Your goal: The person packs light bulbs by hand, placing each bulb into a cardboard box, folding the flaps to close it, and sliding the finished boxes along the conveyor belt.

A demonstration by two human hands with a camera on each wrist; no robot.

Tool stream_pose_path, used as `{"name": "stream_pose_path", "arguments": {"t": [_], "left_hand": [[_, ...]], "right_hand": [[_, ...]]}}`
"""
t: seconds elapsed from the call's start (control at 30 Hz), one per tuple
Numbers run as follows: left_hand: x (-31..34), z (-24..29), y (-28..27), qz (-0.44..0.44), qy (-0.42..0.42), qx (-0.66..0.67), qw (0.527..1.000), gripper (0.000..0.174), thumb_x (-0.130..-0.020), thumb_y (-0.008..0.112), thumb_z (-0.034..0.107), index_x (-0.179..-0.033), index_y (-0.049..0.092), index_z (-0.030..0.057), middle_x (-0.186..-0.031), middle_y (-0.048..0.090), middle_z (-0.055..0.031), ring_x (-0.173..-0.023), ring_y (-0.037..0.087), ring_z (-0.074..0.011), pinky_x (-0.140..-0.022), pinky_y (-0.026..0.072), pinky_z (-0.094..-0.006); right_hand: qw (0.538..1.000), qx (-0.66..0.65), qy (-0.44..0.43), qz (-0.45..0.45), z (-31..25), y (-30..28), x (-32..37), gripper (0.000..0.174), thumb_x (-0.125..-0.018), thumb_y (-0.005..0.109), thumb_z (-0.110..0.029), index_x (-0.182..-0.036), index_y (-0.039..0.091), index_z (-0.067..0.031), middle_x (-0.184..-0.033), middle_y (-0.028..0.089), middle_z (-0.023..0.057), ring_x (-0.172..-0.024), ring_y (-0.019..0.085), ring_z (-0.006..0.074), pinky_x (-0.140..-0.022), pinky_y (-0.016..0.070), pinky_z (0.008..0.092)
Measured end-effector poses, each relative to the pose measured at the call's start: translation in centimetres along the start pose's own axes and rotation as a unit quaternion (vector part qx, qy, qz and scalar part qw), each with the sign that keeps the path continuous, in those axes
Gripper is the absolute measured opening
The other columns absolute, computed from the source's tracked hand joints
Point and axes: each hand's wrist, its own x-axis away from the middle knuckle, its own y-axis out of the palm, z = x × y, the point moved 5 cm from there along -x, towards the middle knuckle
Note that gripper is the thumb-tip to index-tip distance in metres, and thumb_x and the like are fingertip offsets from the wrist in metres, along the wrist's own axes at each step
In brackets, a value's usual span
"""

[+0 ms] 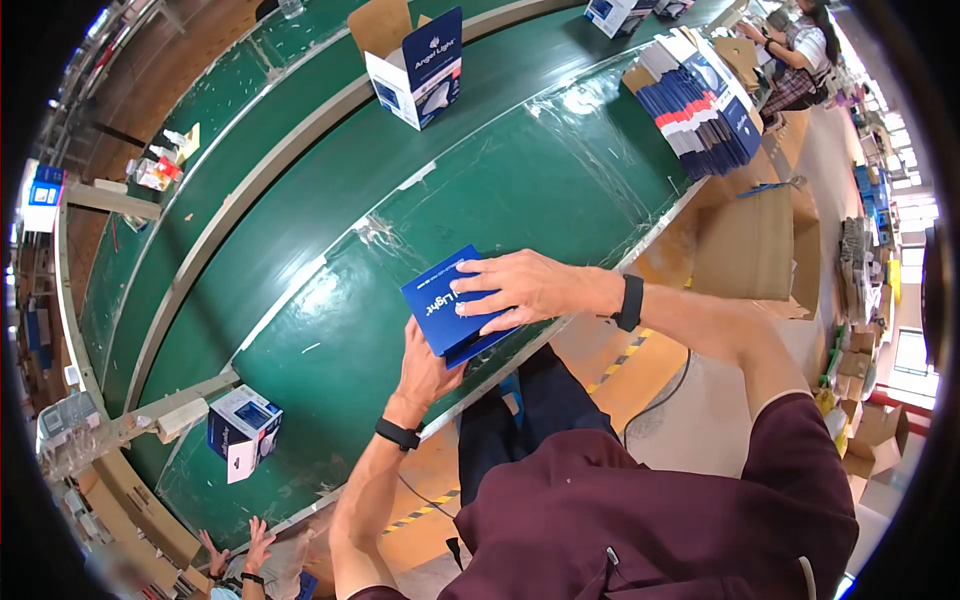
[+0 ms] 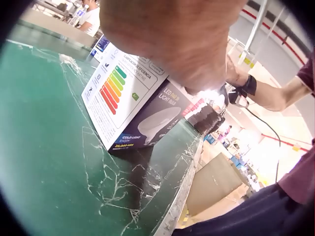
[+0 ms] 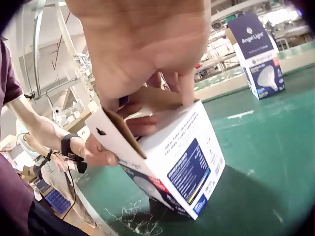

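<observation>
A blue-and-white light bulb box stands on the green work surface, near its front edge. In the head view my left hand grips the near left side of the box. My right hand lies over the box top, its fingers stretched across the blue lettered flap. From the right wrist view, a white side flap with a small hole stands raised, and fingers of the right hand reach down at the partly open top. An energy-rating panel shows in the left wrist view. The box's contents are hidden.
An open-topped bulb box stands on the dark belt beyond. Flat blue cartons are stacked at the right end, near a large brown carton. Another bulb box sits at the left. Other people are at both ends.
</observation>
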Motion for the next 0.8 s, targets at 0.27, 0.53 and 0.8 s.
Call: {"name": "stream_pose_path", "arguments": {"t": [0.27,0.53,0.8], "left_hand": [[4.0,1.8,1.0,0.204,-0.180,0.002,0.962,0.060,-0.086,0.079,0.016,-0.145,0.065,0.0181,-0.162,0.036,-0.0340,-0.148,0.042,-0.0512,-0.118,0.0403,-0.0529],[3.0,1.5,-1.0,0.040,-0.169,-0.037,0.984,0.064,-0.078,0.087,0.031,-0.140,0.070,0.0274,-0.165,0.034,-0.0331,-0.146,0.044,-0.0523,-0.118,0.0404,-0.0554],[3.5,2.3,3.7,0.340,-0.442,0.384,0.736,0.046,-0.100,0.073,0.010,-0.140,0.063,-0.0090,-0.143,0.064,-0.0160,-0.124,0.060,-0.0170,-0.106,0.0486,-0.0316]], "right_hand": [[0.993,-0.111,0.033,0.008,0.9,4.5,2.4,0.034,-0.099,0.068,-0.040,-0.121,0.078,-0.0165,-0.144,0.066,0.0058,-0.153,0.040,0.0275,-0.126,0.0213,0.0614],[0.995,-0.068,-0.074,-0.010,1.7,3.6,5.6,0.053,-0.084,0.085,-0.043,-0.130,0.071,-0.0190,-0.155,0.057,0.0035,-0.155,0.036,0.0328,-0.124,0.0233,0.0642],[0.851,-0.306,0.322,0.279,0.3,5.7,4.3,0.077,-0.090,0.084,-0.028,-0.154,0.047,-0.0052,-0.162,0.040,0.0198,-0.151,0.038,0.0357,-0.123,0.0334,0.0460]]}}
